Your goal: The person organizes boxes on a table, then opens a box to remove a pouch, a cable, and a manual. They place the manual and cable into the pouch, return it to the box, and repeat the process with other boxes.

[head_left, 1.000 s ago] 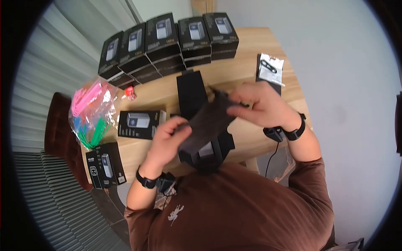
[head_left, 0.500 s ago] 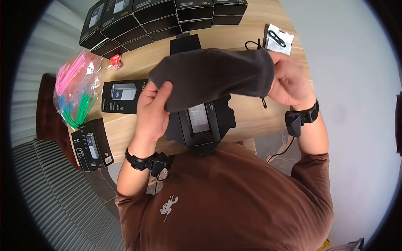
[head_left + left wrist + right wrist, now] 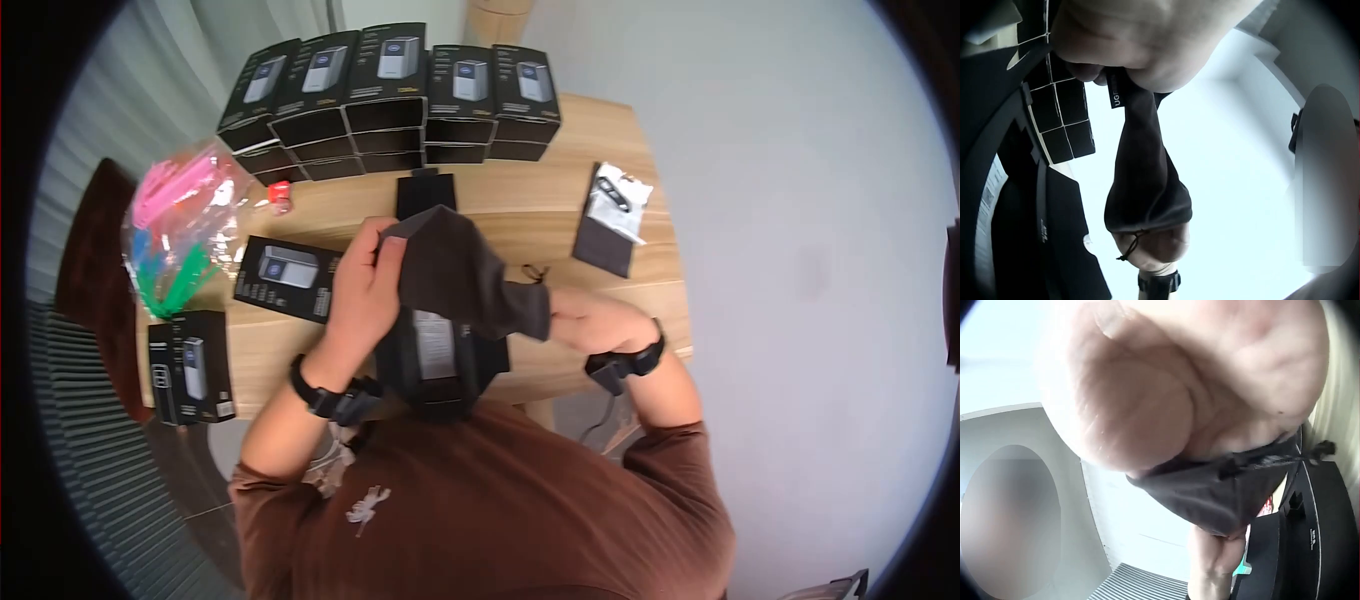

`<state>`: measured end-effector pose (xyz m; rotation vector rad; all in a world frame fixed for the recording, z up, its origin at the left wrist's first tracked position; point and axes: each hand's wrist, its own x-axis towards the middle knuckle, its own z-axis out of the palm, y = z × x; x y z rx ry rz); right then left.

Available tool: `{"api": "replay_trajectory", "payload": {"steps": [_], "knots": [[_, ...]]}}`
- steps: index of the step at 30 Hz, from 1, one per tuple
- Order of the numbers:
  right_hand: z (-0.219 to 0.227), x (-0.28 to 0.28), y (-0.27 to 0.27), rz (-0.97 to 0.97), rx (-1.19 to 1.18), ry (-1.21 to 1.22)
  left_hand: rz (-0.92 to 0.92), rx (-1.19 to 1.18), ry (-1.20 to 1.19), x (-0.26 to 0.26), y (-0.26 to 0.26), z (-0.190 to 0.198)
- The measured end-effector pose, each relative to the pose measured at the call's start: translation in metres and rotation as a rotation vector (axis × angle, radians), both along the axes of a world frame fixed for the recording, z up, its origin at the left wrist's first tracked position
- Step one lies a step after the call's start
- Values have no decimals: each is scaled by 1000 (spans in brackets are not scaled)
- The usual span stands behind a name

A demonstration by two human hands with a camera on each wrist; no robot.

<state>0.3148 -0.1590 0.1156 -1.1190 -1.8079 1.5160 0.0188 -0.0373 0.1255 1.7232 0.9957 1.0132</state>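
Observation:
A dark grey drawstring pouch (image 3: 450,265) hangs between my two hands over the table. My left hand (image 3: 365,285) pinches its closed end between thumb and fingers, near a small label that shows in the left wrist view. The fingers of my right hand (image 3: 605,320) reach inside the pouch's mouth and are hidden by the cloth. A black cord (image 3: 535,272) loops out beside the mouth. Below the pouch lies an opened black box (image 3: 492,358) with a pale, printed item (image 3: 434,345) in its middle.
Stacked black boxes (image 3: 385,115) line the table's back. At left are a clear bag of pink and green strips (image 3: 180,190), a small red item (image 3: 279,197) and two boxes, one lying flat (image 3: 285,280). A bagged black cable (image 3: 612,195) rests on a folded dark pouch (image 3: 605,250) at right.
The right hand has moved from beside the pouch's mouth to inside it. The pouch, stretched out half a second ago, now bunches and slopes down toward the right hand.

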Motion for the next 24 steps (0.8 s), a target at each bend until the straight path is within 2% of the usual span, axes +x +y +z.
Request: {"api": "replay_trajectory", "payload": {"steps": [1, 3, 6, 7, 9, 11, 15, 18, 21, 24], "knots": [[12, -4, 0, -74, -5, 24, -45, -37, -30, 2, 1, 0], [29, -29, 6, -224, 4, 110, -40, -1, 66, 1, 1, 4], [5, -35, 10, -441, -157, 416, -74, 76, 178, 2, -3, 8], [10, -39, 10, -418, -131, 386, -87, 96, 204, 2, -5, 8], [22, -48, 8, -367, -89, 328, -85, 111, 106, 5, -10, 4], [13, -48, 10, -297, -6, 277, -104, 137, -1, 8, -17, 11], [12, -54, 9, -304, 6, 249, -128, 188, 71, 9, -27, 21], [15, -55, 9, -285, 80, 76, -150, 176, 46, 7, -32, 22], [25, -44, 13, -232, 37, 180, -18, 179, -104, 7, -31, 13], [24, -37, 12, -271, 75, 246, 29, 144, -144, 2, -25, 8]]}}
